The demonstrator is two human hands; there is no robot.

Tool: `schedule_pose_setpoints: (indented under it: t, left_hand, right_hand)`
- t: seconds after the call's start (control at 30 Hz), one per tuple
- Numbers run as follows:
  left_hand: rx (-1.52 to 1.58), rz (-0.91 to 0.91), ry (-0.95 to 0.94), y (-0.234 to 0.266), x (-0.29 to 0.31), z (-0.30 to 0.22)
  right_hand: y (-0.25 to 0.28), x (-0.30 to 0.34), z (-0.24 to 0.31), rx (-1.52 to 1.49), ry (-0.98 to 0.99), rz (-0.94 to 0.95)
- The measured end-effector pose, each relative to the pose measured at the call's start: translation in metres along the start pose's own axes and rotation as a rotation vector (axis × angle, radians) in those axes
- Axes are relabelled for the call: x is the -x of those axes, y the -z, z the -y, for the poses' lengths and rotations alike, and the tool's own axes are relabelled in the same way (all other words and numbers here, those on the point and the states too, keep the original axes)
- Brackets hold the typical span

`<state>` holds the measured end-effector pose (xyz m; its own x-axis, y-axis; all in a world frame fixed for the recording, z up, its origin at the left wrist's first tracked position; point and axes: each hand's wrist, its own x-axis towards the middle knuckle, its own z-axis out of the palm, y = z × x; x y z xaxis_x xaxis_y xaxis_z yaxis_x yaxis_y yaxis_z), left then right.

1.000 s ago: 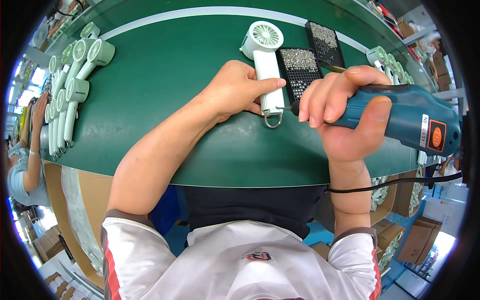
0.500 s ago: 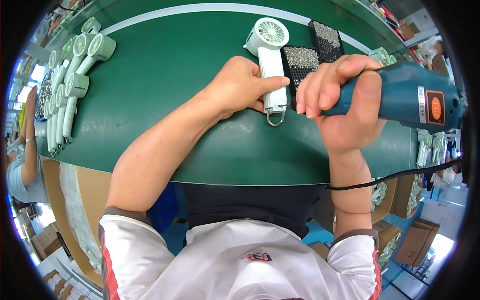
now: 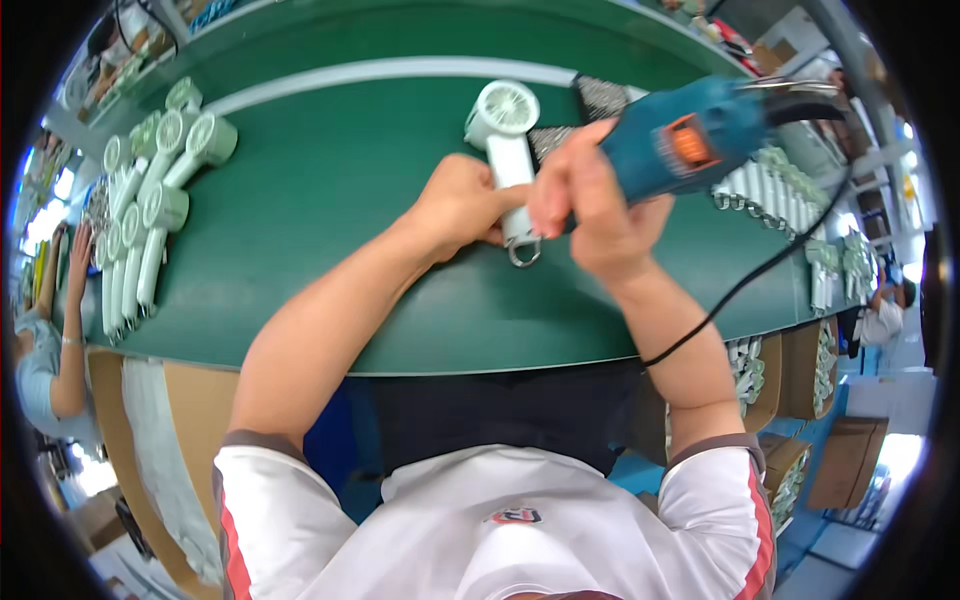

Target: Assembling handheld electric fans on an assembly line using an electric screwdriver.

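Note:
On the green tabletop lies a pale green handheld fan [image 3: 512,160], its round grille away from me and a metal ring at the near end of its handle. My left hand [image 3: 462,205] is closed around the handle from the left, thumb across it. Gripped in my right hand [image 3: 592,200] is a blue electric screwdriver [image 3: 670,145], tilted with its rear end up to the right. Its tip points at the lower handle beside the ring; blur and my fingers hide whether it touches. A black cord [image 3: 770,275] hangs from the tool's rear.
Black trays of small screws [image 3: 603,98] lie behind the right hand. Several fans [image 3: 160,205] are grouped at the left, and more [image 3: 765,190] stand in a row at the right. Open cardboard boxes [image 3: 195,420] flank me below the table edge. Another person's arm [image 3: 72,330] shows at far left.
The view has shifted. The screwdriver has swung from nearly level to steeply tilted, its rear end rising, and my right hand has turned with it. My left hand still holds the fan.

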<state>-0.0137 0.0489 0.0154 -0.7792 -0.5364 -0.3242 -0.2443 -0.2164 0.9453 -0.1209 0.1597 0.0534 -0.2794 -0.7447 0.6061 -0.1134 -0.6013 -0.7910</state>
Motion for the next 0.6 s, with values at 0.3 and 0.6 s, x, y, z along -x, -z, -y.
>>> schedule_pose_setpoints:
  t: [0.3,0.6]
  left_hand:
    - [-0.001,0.027,-0.047,0.005,-0.014,0.020]
    - [-0.524,-0.358,-0.420,-0.001,-0.001,0.014]
  right_hand:
    - [0.029,0.012,0.054,0.169,0.405,-0.016]
    - [0.183,0.074,0.041,1.588,0.148,0.470]
